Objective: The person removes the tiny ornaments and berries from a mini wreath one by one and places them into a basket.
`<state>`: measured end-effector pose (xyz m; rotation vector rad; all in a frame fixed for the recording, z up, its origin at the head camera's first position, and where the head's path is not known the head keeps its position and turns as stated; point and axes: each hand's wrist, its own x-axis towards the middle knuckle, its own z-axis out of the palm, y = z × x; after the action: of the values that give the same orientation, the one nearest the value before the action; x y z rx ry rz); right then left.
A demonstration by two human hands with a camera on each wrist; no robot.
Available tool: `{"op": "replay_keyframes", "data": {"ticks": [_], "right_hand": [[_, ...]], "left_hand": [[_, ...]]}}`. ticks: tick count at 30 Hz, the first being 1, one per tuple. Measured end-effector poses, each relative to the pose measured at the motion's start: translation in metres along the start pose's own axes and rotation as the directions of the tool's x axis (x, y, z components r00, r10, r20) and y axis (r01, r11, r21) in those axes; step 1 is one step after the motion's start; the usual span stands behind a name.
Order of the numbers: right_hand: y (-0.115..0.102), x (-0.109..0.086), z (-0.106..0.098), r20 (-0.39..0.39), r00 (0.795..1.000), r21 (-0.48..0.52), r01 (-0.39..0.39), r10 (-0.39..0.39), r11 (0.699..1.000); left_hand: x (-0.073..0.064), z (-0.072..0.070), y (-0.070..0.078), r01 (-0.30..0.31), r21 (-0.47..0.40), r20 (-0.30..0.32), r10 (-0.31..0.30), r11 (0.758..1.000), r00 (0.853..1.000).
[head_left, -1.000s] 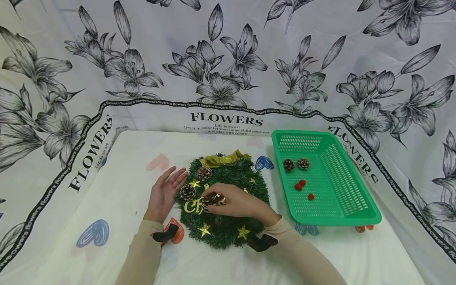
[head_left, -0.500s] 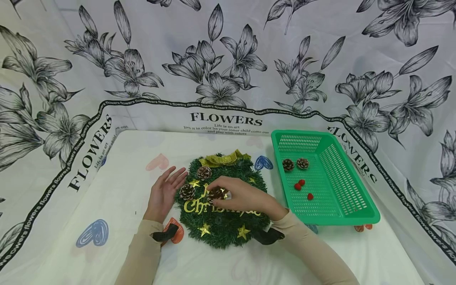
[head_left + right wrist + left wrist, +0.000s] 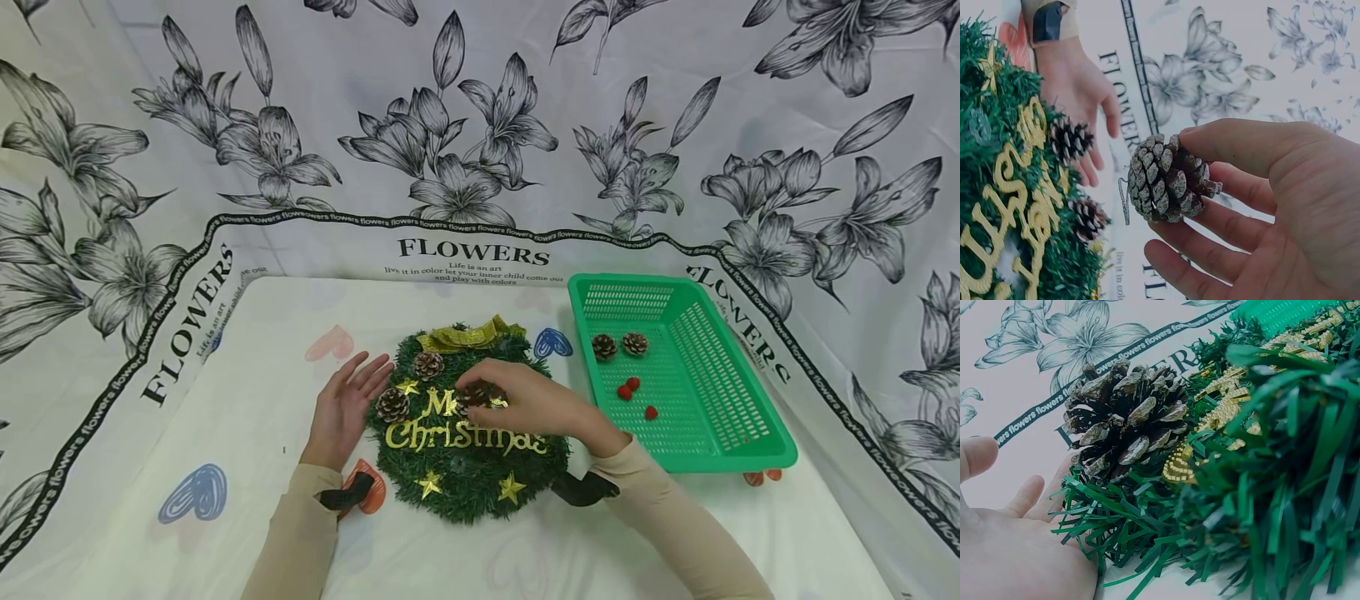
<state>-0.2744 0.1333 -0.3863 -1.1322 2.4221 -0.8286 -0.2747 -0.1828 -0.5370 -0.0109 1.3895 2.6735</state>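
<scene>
A pine cone (image 3: 1169, 178) with pale-tipped scales is pinched between the thumb and fingers of my right hand (image 3: 525, 402). A thin wire loop (image 3: 1125, 201) sticks out of its far side. In the head view, this hand is over a green tinsel wreath (image 3: 468, 492) and covers part of the gold "Merry Christmas" lettering (image 3: 420, 435). My left hand (image 3: 343, 408) lies palm up at the wreath's left edge, fingers extended. Close to those fingers, one pine cone (image 3: 1125, 422) sits on the wreath; another pine cone (image 3: 429, 365) sits further up.
A green plastic basket (image 3: 712, 465) stands to the right, holding two pine cones (image 3: 619, 345) and several red berries (image 3: 628, 388). Gold stars (image 3: 512, 487) and a gold ribbon (image 3: 468, 337) decorate the wreath. Flower-printed cloth (image 3: 300, 250) rises behind the table.
My right hand has shifted right and slightly up with the pine cone, uncovering more of the gold lettering. My left hand has stayed in place.
</scene>
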Motion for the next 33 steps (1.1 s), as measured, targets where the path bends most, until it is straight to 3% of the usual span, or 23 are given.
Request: {"op": "replay_keyframes", "data": {"ticks": [19,33], "right_hand": [[0.008,-0.018,-0.035,-0.098,0.993,0.017,-0.061,0.063,0.998],[0.019,-0.035,-0.061,-0.181,0.977,0.128,-0.091,0.113,0.988]], "left_hand": [[-0.001,-0.002,0.002,-0.006,-0.008,0.000,0.006,1.000,1.000],[-0.001,0.000,0.001,0.001,0.001,0.000,-0.001,1.000,1.000]]}}
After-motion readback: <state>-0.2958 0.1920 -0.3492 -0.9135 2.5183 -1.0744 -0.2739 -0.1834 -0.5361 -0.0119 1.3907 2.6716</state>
